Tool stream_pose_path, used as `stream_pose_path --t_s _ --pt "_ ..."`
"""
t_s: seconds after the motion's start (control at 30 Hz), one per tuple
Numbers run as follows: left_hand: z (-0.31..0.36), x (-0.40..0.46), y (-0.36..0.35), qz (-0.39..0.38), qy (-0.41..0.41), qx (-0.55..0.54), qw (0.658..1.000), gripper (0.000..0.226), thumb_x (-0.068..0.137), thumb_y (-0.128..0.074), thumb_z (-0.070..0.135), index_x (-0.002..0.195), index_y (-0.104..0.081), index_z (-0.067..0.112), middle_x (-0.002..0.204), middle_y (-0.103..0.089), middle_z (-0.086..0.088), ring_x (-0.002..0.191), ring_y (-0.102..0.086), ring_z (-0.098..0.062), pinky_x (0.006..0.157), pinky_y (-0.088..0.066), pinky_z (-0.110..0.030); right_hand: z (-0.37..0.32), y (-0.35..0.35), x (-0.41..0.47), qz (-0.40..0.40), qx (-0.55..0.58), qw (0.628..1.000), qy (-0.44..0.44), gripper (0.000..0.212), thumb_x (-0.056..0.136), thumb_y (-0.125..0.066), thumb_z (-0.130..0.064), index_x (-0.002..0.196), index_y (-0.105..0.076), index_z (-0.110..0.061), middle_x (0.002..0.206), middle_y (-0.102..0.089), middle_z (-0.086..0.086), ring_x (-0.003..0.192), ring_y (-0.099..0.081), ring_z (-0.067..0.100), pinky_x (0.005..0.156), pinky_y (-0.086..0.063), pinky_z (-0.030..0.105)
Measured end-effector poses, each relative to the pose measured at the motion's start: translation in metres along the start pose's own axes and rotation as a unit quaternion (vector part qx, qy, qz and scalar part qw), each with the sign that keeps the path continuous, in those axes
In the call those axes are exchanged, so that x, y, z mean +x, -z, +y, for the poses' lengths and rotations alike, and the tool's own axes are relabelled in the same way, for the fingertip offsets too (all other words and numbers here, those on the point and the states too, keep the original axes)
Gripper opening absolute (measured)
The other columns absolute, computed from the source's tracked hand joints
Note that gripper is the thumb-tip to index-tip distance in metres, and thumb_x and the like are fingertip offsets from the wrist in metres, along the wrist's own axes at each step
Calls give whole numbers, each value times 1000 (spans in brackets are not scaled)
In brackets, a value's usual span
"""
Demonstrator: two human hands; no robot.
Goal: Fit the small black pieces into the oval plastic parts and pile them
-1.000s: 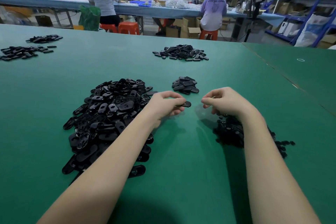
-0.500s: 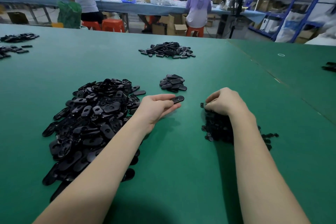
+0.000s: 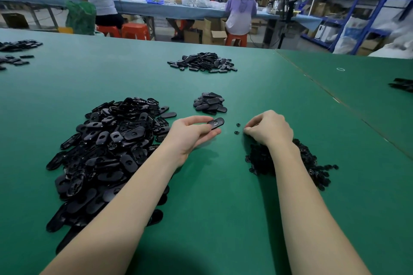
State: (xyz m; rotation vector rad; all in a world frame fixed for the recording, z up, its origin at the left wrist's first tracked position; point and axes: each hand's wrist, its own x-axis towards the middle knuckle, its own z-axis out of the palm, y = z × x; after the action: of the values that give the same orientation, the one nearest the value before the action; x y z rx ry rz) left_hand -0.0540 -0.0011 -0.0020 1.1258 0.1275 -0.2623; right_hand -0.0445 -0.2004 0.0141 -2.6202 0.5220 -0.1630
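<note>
bare green table (image 3: 212,196) between the hands; big oval pile (image 3: 107,152) blocks left, small-piece heap (image 3: 312,163) right, stacked pile (image 3: 210,102) far.

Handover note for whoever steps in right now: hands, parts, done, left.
Left hand: holds one oval plastic part at its fingertips, just above the table.
Right hand: fingers curled at the near edge of the small black pieces heap; its grip on a piece can't be confirmed. Two loose pieces lie between the hands.
Done: small pile behind the hands, presumably fitted parts.
Left: large heap of oval parts on the left; fit the held one, add it to the pile.
</note>
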Motion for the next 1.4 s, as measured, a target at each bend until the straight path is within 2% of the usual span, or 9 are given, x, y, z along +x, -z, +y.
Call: stream_pose_path --t_s 0.17,0.3,0.57,0.7,0.8,0.9,1.0,1.2,1.4 --pt "0 -1 1 12 -10 15 1000 20 91 -58 -15 104 -67 -4 102 -73 -19 91 -76 -28 82 -60 -26 0 4 0 -11 9 1000 20 15 84 -68 -26 95 -76 -34 104 -75 -7 101 -67 22 83 -53 31" --pt "-1 0 0 15 -14 19 1000 20 91 -58 -15 104 -67 -3 101 -73 -19 90 -76 -28 80 -60 -25 -5 5 -4 -52 6 996 69 14 83 -70 -34 94 -77 -39 98 -75 -16 99 -67 15 77 -48 27" --pt "-2 2 1 14 -16 38 999 19 92 -58 -12 103 -69 -2 101 -73 -19 90 -76 -25 78 -61 -24 -10 -2 -6 -53 -5 996 75 4 83 -77 -35 81 -74 -34 98 -76 -7 99 -68 19 85 -54 30" --pt "-3 4 1 26 -30 107 993 16 92 -63 -3 94 -71 10 91 -74 -12 77 -73 -15 68 -58 -17 -11 -2 -5 -64 8 994 84 3 85 -75 -33 85 -73 -31 97 -76 -6 99 -68 19 87 -55 32" --pt "-2 6 3 42 -40 121 991 15 91 -65 -2 90 -71 12 83 -72 -10 73 -67 -14 67 -52 -18 -13 0 -5 -86 132 983 89 4 86 -75 -30 83 -73 -29 90 -75 -6 81 -67 9 70 -55 26" --pt "-1 7 4 48 -41 104 993 14 90 -66 -4 94 -68 10 83 -73 -11 73 -68 -15 70 -54 -18 -16 3 -8 -113 227 964 82 3 85 -77 -28 83 -77 -28 81 -74 -7 45 -49 -3 46 -38 16" --pt "-1 5 5 54 -53 86 993 19 88 -66 -7 100 -64 8 97 -73 -17 75 -71 -16 67 -55 -17 -19 5 -12 -139 307 937 87 1 85 -78 -26 85 -78 -26 81 -76 1 49 -45 7 49 -36 17" --pt "4 3 4 53 -71 63 994 34 87 -59 -14 108 -67 11 109 -70 -20 85 -74 -23 76 -57 -22 -30 1 -15 -212 405 882 115 9 87 -77 -19 84 -77 -27 86 -75 -6 48 -49 10 43 -31 15" --pt "8 2 4 43 -78 43 995 24 89 -59 -12 102 -57 8 103 -74 -21 88 -76 -25 72 -59 -22 -36 -6 -17 -231 404 875 135 13 88 -77 -16 80 -80 -27 83 -75 -6 46 -49 11 43 -33 15"
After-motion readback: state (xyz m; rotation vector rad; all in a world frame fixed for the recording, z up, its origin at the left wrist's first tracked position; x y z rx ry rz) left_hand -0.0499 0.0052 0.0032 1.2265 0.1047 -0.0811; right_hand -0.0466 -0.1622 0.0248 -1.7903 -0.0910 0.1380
